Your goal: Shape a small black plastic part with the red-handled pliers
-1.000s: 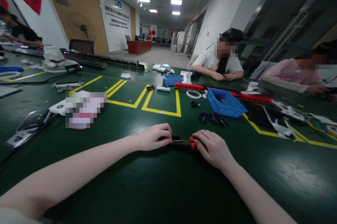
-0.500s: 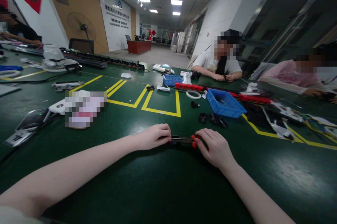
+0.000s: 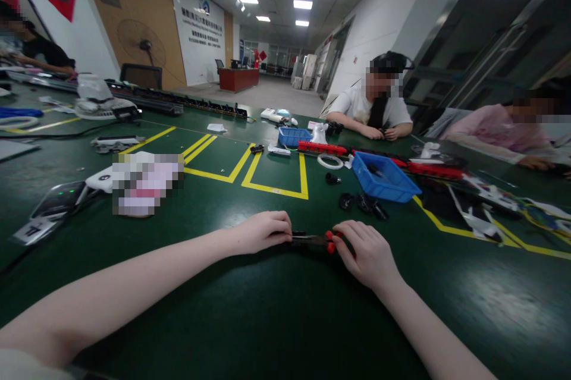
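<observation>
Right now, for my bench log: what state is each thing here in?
pliers: held between both hands, nose covered.
left hand: closed at the pliers' nose.
right hand: closed on the pliers' handles.
blue bin: open, few parts inside.
tape roll: lying flat.
dark device: green lights lit.

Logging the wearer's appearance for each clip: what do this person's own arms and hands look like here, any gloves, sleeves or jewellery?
Both the left hand and right hand are ungloved; no rings, watch or markings show. The left forearm and right forearm are uncovered. A pale strip of fabric, probably a short sleeve, shows at the lower left corner.
</observation>
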Action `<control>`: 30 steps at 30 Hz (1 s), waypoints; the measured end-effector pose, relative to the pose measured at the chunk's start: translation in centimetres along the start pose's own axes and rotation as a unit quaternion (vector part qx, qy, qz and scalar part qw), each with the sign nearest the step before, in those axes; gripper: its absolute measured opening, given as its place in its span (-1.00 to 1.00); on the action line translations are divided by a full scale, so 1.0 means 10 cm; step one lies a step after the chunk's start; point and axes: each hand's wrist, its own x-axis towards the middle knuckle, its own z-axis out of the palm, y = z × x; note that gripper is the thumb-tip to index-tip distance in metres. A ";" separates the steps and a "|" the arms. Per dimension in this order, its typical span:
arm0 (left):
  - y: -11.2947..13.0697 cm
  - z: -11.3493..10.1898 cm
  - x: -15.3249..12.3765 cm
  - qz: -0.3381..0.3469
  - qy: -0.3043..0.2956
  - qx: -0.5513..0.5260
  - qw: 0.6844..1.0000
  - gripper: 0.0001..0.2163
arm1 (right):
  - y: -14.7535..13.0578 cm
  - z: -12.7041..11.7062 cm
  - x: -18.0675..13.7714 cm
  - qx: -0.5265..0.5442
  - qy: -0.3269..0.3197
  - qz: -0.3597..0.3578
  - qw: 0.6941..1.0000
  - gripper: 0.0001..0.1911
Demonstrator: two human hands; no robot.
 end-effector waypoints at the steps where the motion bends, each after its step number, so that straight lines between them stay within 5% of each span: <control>1: -0.01 0.00 0.00 0.001 0.001 0.000 1.000 -0.89 | 0.00 0.00 0.00 -0.001 0.001 0.003 1.000 -0.72; 30: 0.05 -0.04 -0.03 0.036 -0.001 0.023 0.999 -0.73 | -0.01 0.00 0.00 -0.013 0.017 -0.021 1.000 -0.74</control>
